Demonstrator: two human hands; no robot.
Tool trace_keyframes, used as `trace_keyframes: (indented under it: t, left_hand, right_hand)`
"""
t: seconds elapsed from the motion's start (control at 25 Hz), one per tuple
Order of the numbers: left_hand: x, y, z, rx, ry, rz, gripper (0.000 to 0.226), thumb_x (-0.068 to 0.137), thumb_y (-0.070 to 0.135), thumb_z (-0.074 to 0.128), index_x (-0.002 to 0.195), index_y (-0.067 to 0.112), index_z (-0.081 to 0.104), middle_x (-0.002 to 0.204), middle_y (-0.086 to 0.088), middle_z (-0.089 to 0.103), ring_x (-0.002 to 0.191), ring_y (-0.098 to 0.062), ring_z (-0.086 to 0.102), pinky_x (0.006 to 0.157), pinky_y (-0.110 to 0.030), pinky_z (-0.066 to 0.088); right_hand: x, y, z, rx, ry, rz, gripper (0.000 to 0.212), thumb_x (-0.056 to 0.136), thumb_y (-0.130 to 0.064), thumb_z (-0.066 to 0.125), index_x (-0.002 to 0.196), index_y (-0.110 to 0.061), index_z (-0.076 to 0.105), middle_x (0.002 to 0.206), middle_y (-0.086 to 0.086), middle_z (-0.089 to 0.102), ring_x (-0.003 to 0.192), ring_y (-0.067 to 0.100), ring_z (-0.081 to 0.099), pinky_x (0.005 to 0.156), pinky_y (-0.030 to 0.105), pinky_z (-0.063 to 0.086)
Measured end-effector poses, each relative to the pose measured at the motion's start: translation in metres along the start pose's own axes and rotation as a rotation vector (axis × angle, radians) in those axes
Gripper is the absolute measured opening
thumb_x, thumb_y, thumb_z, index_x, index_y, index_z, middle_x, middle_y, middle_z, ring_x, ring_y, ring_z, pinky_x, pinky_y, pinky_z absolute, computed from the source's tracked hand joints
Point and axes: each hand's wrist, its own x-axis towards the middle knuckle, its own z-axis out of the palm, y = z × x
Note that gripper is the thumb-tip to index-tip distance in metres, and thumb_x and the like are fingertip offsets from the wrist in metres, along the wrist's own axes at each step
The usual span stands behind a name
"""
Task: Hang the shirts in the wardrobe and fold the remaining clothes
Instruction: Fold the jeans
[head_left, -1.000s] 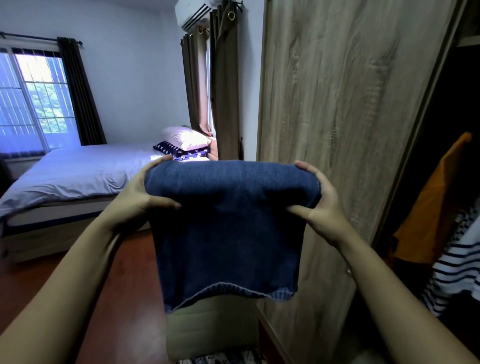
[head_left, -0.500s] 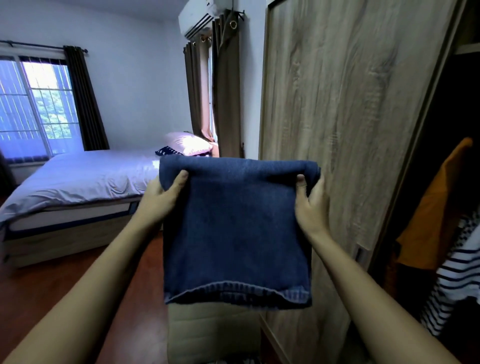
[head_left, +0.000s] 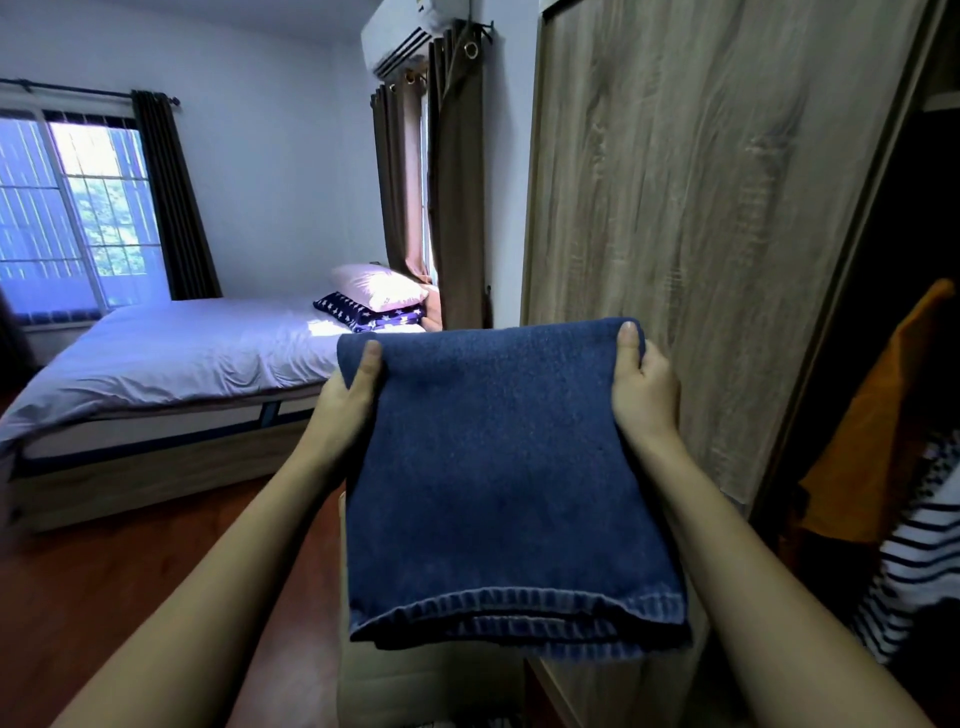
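Both hands, left (head_left: 347, 400) and right (head_left: 643, 395), pinch the folded jeans (head_left: 506, 483) by the top corners, thumbs on top, in the air before the wardrobe door (head_left: 696, 208).

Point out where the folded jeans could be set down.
The bed sheet left of the pillows lies bare for the jeans, as does the floor before the bed. The wardrobe is crowded with hanging clothes.
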Motion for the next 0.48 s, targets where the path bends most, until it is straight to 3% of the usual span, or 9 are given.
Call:
trace_keyframes:
  t: [0.08, 0.2, 0.28, 0.36, 0.4, 0.44, 0.48]
  left_hand:
    - [-0.004, 0.001, -0.001, -0.041, -0.092, 0.015, 0.035, 0.080, 0.042, 0.065, 0.105, 0.018, 0.062, 0.089, 0.007, 0.072, 0.084, -0.006, 0.067, 0.064, -0.015, 0.052]
    - [-0.003, 0.007, -0.006, -0.113, -0.023, 0.024, 0.024, 0.078, 0.021, 0.074, 0.099, 0.015, 0.066, 0.088, 0.003, 0.074, 0.085, -0.010, 0.069, 0.068, -0.023, 0.054]
    - [-0.003, 0.012, -0.003, -0.119, 0.005, 0.066, 0.017, 0.083, 0.010, 0.066, 0.100, 0.010, 0.065, 0.084, 0.004, 0.074, 0.082, -0.008, 0.068, 0.068, -0.021, 0.054]
    - [-0.005, 0.018, 0.005, -0.089, -0.018, 0.104, 0.019, 0.084, 0.004, 0.064, 0.103, 0.006, 0.062, 0.079, 0.009, 0.073, 0.077, -0.003, 0.068, 0.064, -0.017, 0.053]
    - [-0.006, 0.019, 0.009, -0.074, -0.036, 0.115, 0.020, 0.084, 0.001, 0.063, 0.104, 0.004, 0.060, 0.077, 0.011, 0.073, 0.074, -0.001, 0.067, 0.063, -0.015, 0.052]
    - [-0.007, 0.020, 0.013, -0.070, -0.064, 0.126, 0.021, 0.084, -0.001, 0.062, 0.104, 0.003, 0.059, 0.076, 0.011, 0.073, 0.073, 0.000, 0.066, 0.062, -0.014, 0.051]
    - [-0.008, 0.019, 0.016, -0.077, -0.097, 0.129, 0.021, 0.084, -0.003, 0.060, 0.103, 0.003, 0.058, 0.076, 0.011, 0.073, 0.073, 0.000, 0.066, 0.063, -0.015, 0.052]
  right_hand:
    - [0.005, 0.002, -0.002, 0.016, -0.001, 0.010, 0.042, 0.100, -0.037, 0.035, 0.076, -0.007, 0.052, 0.066, -0.001, 0.051, 0.071, 0.020, 0.051, 0.066, 0.029, 0.036]
    - [0.003, 0.007, -0.012, 0.050, -0.077, -0.056, 0.039, 0.100, -0.038, 0.036, 0.087, -0.007, 0.056, 0.072, 0.004, 0.056, 0.071, 0.019, 0.055, 0.066, 0.033, 0.041]
    - [-0.002, 0.010, -0.017, -0.135, -0.066, -0.173, 0.043, 0.099, -0.041, 0.035, 0.118, -0.006, 0.053, 0.103, 0.012, 0.060, 0.098, 0.025, 0.059, 0.085, 0.037, 0.045]
    - [-0.007, -0.003, -0.017, -0.397, -0.023, -0.395, 0.063, 0.091, -0.052, 0.033, 0.140, -0.014, 0.034, 0.141, 0.014, 0.041, 0.130, 0.026, 0.040, 0.111, 0.044, 0.021]
    - [-0.009, -0.016, -0.015, -0.510, -0.082, -0.532, 0.070, 0.085, -0.061, 0.033, 0.142, -0.021, 0.032, 0.147, 0.010, 0.036, 0.135, 0.024, 0.034, 0.114, 0.046, 0.011]
    - [-0.010, -0.031, -0.012, -0.607, -0.216, -0.636, 0.076, 0.079, -0.070, 0.032, 0.141, -0.027, 0.034, 0.145, 0.005, 0.041, 0.134, 0.023, 0.037, 0.113, 0.048, 0.012]
    - [-0.010, -0.045, -0.009, -0.696, -0.389, -0.683, 0.080, 0.073, -0.079, 0.031, 0.137, -0.032, 0.036, 0.136, 0.001, 0.052, 0.126, 0.023, 0.046, 0.110, 0.047, 0.021]
